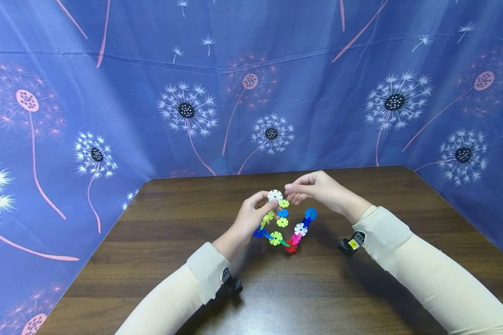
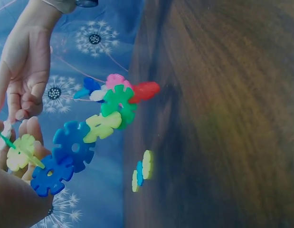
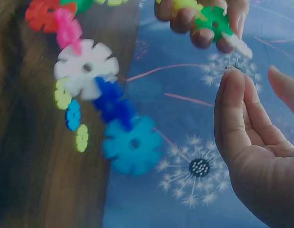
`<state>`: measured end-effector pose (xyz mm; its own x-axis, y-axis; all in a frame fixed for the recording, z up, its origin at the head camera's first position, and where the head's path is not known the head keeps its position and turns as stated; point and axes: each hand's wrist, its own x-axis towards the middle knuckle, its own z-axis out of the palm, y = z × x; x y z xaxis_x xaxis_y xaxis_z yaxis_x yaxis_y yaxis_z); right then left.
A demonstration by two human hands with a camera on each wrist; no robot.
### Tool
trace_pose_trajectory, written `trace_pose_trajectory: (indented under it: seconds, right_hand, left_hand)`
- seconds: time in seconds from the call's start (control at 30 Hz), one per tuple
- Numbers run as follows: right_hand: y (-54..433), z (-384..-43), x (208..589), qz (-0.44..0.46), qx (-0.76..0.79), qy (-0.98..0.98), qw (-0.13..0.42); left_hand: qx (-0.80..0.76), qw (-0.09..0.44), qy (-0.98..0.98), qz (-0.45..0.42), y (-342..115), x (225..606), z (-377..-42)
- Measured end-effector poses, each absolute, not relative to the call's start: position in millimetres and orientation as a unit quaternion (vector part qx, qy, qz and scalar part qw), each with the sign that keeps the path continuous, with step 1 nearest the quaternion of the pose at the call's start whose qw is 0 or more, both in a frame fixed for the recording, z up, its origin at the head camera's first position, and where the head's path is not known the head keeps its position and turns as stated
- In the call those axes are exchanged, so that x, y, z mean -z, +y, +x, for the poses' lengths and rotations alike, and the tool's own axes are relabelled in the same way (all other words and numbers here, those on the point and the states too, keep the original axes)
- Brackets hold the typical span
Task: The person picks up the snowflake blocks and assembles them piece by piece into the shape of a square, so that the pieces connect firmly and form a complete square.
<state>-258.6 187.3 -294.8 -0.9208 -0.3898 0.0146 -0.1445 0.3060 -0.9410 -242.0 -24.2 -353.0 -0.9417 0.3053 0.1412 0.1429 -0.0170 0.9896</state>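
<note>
My left hand (image 1: 248, 215) grips one end of a chain of interlocked plastic snowflake discs, near a white disc (image 1: 275, 196). From there the chain hangs in a curve through yellow, blue and green discs, a red disc (image 1: 291, 247), a pink one (image 1: 295, 238), another white disc (image 1: 301, 229) and a light blue disc (image 1: 311, 213) at its far end. My right hand (image 1: 316, 190) hovers just right of the held white disc, apart from it. In the right wrist view its fingers (image 3: 234, 109) are loosely bent, its thumb stands away, and nothing shows between them.
Two yellow discs and a blue disc (image 2: 139, 173) lie in a row on the brown wooden table (image 1: 121, 260). A blue cloth (image 1: 234, 139) with a dandelion print hangs behind the table's back edge. A dark wrist camera (image 1: 232, 282) sits below the left cuff.
</note>
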Motion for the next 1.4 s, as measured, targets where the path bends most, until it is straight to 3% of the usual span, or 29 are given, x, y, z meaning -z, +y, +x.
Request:
trace_pose_trajectory:
  seconds: [0.33, 0.93, 1.4]
  right_hand:
    - [210, -284, 318, -0.149, 0.61, 0.773, 0.094]
    - [205, -336, 382, -0.065, 0.526, 0.839, 0.124]
    - [173, -347, 384, -0.064, 0.438, 0.891, 0.103]
  left_hand:
    - [-0.73, 0.009, 0.671, 0.132, -30, 354, -238]
    - [-0.752, 0.012, 0.647, 0.128, -30, 351, -230]
    - [-0.775, 0.021, 0.622, 0.109, -32, 354, -230]
